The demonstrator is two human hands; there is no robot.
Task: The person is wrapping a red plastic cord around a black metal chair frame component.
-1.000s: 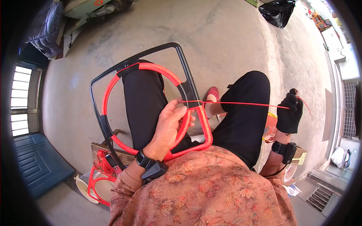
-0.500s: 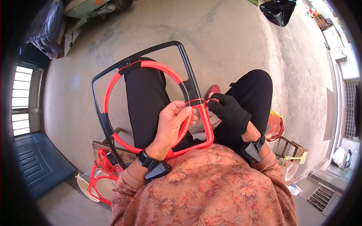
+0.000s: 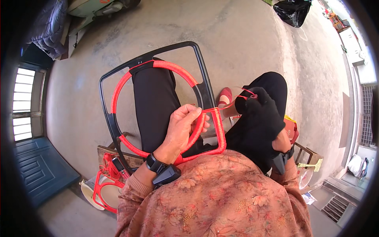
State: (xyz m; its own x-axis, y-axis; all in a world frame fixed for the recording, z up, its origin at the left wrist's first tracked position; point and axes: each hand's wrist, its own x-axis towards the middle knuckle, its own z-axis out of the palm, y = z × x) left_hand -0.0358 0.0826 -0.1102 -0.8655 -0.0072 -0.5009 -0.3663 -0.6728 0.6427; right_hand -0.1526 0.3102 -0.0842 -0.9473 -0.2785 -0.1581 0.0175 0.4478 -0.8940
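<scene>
A black rectangular frame (image 3: 205,94) with a round ring inside it leans over my lap and left thigh. Red cord is wound tightly round parts of the ring and round the near right corner. My left hand (image 3: 178,128), bare, is closed on the wrapped ring beside the edge of the winding, thumb uppermost. To the right, my right hand (image 3: 262,112) in a black glove pinches a red cord (image 3: 248,91), its fingers closed. One strand runs from the winding's edge to that hand, and a loose loop stands above its fingertips.
At lower left, a second red-wrapped frame (image 3: 96,193) and a bundle of red cord (image 3: 110,168) lie by a wooden stool edge (image 3: 104,154). A red bag (image 3: 291,128) stands beyond my right knee. A black plastic bag (image 3: 292,12) rests on the concrete floor, far right.
My right hand has moved right and slightly up, away from the frame, drawing the cord out with it. The loop round the frame has tightened. My left hand keeps its hold.
</scene>
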